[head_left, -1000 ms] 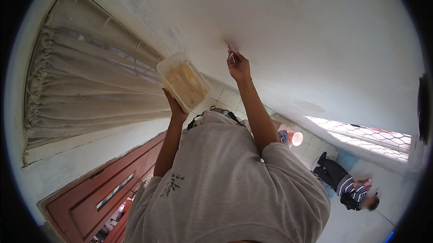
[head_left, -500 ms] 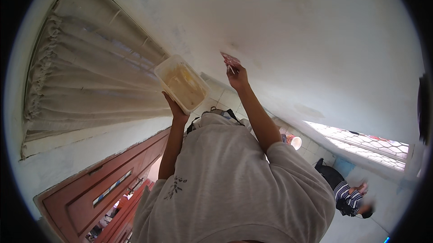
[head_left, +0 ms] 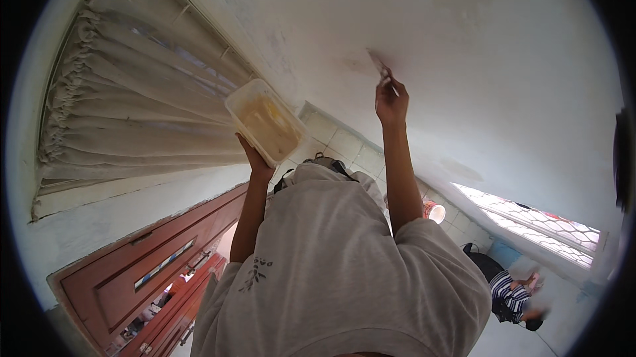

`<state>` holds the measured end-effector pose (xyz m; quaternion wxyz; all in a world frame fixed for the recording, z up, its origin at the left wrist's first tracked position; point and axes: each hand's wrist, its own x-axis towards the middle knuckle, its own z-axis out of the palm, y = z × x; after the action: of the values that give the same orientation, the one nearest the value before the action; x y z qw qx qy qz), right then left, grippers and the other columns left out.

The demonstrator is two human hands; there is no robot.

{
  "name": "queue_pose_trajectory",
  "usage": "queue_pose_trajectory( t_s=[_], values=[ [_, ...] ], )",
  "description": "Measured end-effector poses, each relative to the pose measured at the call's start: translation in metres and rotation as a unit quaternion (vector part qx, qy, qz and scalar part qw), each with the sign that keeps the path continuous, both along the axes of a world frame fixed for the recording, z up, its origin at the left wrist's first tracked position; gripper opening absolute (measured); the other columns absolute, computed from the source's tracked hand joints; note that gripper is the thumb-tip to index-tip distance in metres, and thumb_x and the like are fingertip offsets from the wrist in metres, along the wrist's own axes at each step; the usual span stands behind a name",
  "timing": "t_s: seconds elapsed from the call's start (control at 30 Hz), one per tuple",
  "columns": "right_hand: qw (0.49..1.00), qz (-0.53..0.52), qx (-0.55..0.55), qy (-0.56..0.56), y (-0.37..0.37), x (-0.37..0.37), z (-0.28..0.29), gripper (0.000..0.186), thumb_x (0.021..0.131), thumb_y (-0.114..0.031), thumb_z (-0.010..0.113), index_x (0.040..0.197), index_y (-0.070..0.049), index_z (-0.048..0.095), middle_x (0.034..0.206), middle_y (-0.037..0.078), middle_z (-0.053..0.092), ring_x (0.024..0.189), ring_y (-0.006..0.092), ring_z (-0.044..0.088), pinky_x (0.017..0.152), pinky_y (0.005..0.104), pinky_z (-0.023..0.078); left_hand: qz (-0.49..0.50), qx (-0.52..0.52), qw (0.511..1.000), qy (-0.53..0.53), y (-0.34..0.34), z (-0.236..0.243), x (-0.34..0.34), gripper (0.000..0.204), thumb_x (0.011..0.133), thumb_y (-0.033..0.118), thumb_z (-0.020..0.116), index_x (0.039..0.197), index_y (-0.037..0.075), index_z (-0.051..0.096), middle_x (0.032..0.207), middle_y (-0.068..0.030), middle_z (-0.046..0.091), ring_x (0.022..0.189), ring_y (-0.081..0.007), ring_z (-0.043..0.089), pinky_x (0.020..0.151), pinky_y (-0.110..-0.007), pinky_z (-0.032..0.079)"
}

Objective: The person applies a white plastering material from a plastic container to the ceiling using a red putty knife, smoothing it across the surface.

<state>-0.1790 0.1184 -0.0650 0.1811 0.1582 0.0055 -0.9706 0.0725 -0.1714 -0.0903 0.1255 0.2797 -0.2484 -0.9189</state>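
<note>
My left hand (head_left: 256, 159) is closed on the lower side of a rectangular translucent plastic container (head_left: 242, 101), held tilted in front of the curtain. Cream-coloured paste (head_left: 268, 125) is smeared over its inside, with a yellowish patch. My right hand (head_left: 392, 102) is raised and grips a thin flat scraper (head_left: 376, 61), seen nearly edge-on now. The blade's tip is at the white wall (head_left: 464, 92), by a greyish smudge; whether it touches cannot be told. The fingers hide the scraper's grip end.
A curtained window (head_left: 139, 105) lies left, above a reddish wooden door (head_left: 146, 264). Pale floor tiles (head_left: 321, 128) show below my hands. At right are a red-and-white bucket (head_left: 434, 211), a grilled window (head_left: 530, 221) and another person (head_left: 509, 294) in a striped top.
My right hand has moved right and a little farther up the wall with the scraper, which has turned from face-on to nearly edge-on. My left hand and the container have barely shifted.
</note>
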Motion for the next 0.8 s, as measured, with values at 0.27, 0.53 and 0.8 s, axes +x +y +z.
queue_pose_trajectory(
  t_s=[0.27, 0.53, 0.8],
  values=[
    [0.985, 0.060, 0.102, -0.123, -0.020, 0.038, -0.092, 0.029, 0.086, -0.001, 0.053, 0.110, 0.015, 0.060, 0.102, 0.022, 0.069, 0.083, 0.0242, 0.070, 0.076, 0.0263, 0.061, -0.026, 0.002, 1.000, 0.004, 0.015, 0.015, -0.024, 0.081, 0.094, 0.077, 0.032, 0.154, 0.023, 0.030, 0.153, -0.0037, 0.040, 0.136, -0.0262, 0.043, 0.110, -0.046, 0.042],
    [0.973, 0.050, 0.203, -0.098, -0.106, -0.011, -0.116, 0.029, 0.093, -0.001, 0.048, 0.118, 0.010, 0.058, 0.111, 0.018, 0.067, 0.097, 0.0234, 0.066, 0.078, 0.0268, 0.057, -0.022, -0.007, 0.999, 0.023, 0.005, 0.002, -0.012, 0.079, 0.096, 0.075, 0.031, 0.154, 0.022, 0.030, 0.151, -0.0046, 0.041, 0.136, -0.0260, 0.045, 0.110, -0.045, 0.043],
    [0.993, -0.012, -0.050, -0.109, -0.057, -0.029, -0.107, 0.020, 0.092, 0.002, 0.049, 0.105, 0.011, 0.061, 0.104, 0.023, 0.068, 0.092, 0.0303, 0.067, 0.082, 0.0373, 0.059, -0.031, -0.005, 0.999, 0.011, 0.006, -0.001, -0.010, 0.079, 0.096, 0.074, 0.032, 0.154, 0.021, 0.031, 0.150, -0.0057, 0.043, 0.134, -0.0260, 0.047, 0.109, -0.044, 0.044]
  ],
)
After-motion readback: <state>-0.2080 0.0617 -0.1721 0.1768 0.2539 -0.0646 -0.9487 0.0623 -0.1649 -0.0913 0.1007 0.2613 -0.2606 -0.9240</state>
